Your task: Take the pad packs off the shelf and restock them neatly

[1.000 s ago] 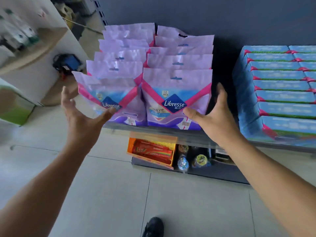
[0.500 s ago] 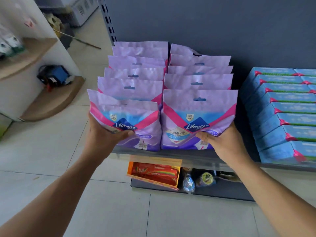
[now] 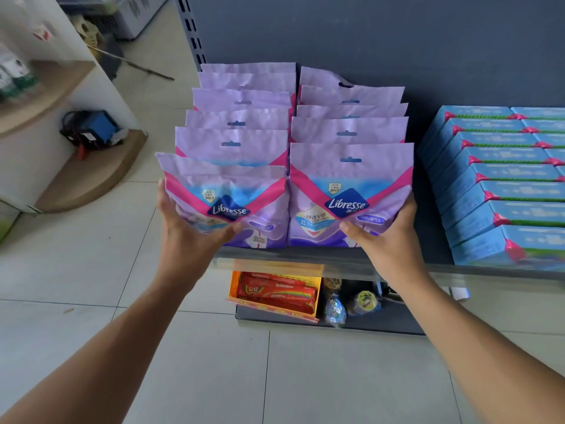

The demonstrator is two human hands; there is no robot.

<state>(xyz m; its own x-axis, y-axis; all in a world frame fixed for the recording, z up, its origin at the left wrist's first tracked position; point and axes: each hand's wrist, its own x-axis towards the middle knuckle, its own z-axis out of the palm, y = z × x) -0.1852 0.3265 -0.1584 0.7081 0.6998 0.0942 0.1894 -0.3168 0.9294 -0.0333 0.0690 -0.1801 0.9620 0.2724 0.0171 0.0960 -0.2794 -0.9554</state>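
Both hands now clamped on the front packs

Left hand (image 3: 186, 237) and right hand (image 3: 388, 240), spread apart a second ago, each grip a front purple plastic pad pack (image 3: 348, 194) at the grey metal shelf (image 3: 305, 259) edge, so lift-off looks close.

We counted two rows of purple pad packs (image 3: 348, 191) on the shelf (image 3: 305, 258): six in the left row, five in the right. Blue boxes (image 3: 504, 215) stood seven deep in the near column. Two hands were visible.
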